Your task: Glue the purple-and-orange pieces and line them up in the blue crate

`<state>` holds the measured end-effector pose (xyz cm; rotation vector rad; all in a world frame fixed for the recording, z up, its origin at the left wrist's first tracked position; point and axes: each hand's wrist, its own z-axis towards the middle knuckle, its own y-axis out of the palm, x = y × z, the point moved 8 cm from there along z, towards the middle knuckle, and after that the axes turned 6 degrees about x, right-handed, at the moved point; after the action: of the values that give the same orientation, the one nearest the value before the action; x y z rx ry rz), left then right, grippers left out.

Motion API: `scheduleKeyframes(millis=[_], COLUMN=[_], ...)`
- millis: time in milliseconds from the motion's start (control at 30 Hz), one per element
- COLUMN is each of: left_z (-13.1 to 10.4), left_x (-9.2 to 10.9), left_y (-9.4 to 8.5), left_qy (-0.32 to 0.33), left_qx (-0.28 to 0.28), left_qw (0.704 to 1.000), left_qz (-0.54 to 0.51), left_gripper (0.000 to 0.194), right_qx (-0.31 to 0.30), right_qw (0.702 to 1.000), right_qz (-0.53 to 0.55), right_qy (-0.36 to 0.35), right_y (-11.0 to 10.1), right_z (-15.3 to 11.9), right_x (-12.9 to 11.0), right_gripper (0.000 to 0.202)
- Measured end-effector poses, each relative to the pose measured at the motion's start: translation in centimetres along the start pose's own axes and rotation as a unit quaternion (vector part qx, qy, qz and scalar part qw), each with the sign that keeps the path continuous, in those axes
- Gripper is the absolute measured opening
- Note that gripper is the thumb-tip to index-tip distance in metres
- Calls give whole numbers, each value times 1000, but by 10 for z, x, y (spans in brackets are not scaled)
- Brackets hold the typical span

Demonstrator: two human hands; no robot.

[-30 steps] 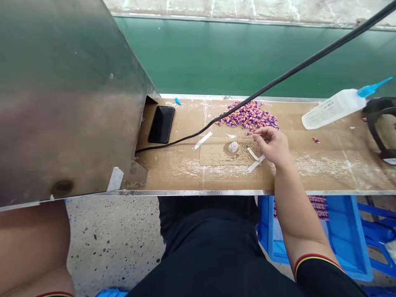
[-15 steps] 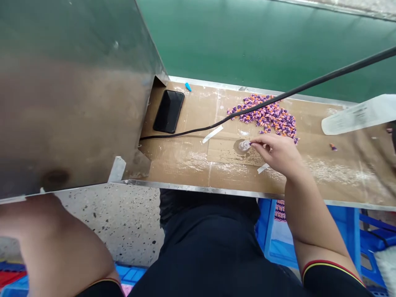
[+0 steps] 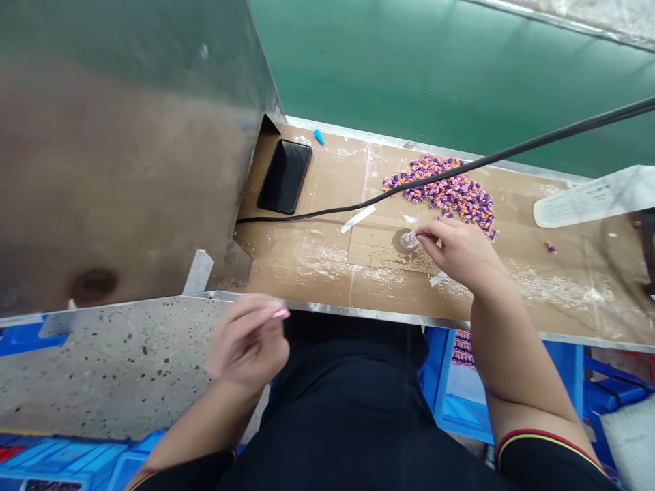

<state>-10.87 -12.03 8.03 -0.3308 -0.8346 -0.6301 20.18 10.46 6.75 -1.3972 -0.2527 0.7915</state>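
My left hand, slightly blurred, is in front of the table's near edge. Its thumb and forefinger pinch a small pink piece. Over the cardboard, my right hand is closed in a pinch at a small clear nozzle-like cup. A tiny purple piece is partly visible at those fingertips, against the cup; the fingers hide most of it. The cup stands in a dark wet ring on a taped cardboard sheet. Beyond my right hand lies a heap of small purple, pink and orange pieces.
A black cable crosses above the heap. A phone and a blue cap lie at the left, beside a metal panel. A white bottle and one loose piece are at the right. Blue crates stand below.
My left hand has come up from the lower left, from behind the metal panel's edge, and now shows a pink piece. My right hand stays at the clear cup. The view has shifted slightly.
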Motion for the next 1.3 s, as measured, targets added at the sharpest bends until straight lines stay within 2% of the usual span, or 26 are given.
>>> scheduleKeyframes(millis=[33, 100, 167, 267, 367, 400, 433, 500, 567, 633, 700, 833, 1000, 1200, 1300], left_z=[-6, -21, -38, -61, -72, -73, -73, -73, -73, -74, -75, -76, -77, -81, -78], left_x=[0, -12, -26, -43, -50, -50, -50, -48, -46, -46, -47, -45, -38, -33, -31], left_y=[24, 67, 102, 135, 156, 161, 166, 174, 180, 183, 186, 189, 191, 190, 189], left_qy=[-16, -142, -278, -429, -496, -504, -509, -514, -516, -517, -518, -504, -472, -418, -391], left_qx=[-43, -95, -124, -143, -161, -166, -172, -186, -199, -202, -200, -208, -232, -247, -250], left_qw=[998, 978, 935, 868, 828, 821, 816, 808, 803, 803, 804, 813, 826, 854, 867], left_qz=[-31, -119, -182, -207, -208, -211, -214, -220, -221, -218, -215, -206, -201, -187, -181], left_gripper=[7, 4, 12, 32, 48, 50, 50, 50, 51, 52, 52, 49, 49, 48, 43], right_qx=[9, 43, 98, 225, 403, 423, 412, 331, 274, 267, 253, 252, 286, 300, 317], right_qw=[1000, 999, 994, 972, 906, 893, 895, 919, 919, 888, 854, 803, 756, 741, 744], right_qz=[2, 4, 3, 22, 58, 66, 77, 111, 179, 277, 373, 477, 520, 543, 527], right_qy=[3, 15, 39, 70, 117, 137, 155, 184, 219, 253, 260, 253, 276, 258, 261], right_y=[-3, -15, -33, -59, -72, -68, -59, -34, -12, 3, 18, 40, 52, 47, 46], right_z=[-2, -7, -15, -32, -58, -62, -62, -56, -55, -60, -65, -73, -80, -81, -82], right_x=[-1, -4, -9, -24, -31, -31, -31, -28, -24, -22, -27, -40, -43, -49, -46], right_gripper=[19, 20, 18, 14, 14, 15, 17, 17, 16, 15, 16, 23, 30, 23, 22])
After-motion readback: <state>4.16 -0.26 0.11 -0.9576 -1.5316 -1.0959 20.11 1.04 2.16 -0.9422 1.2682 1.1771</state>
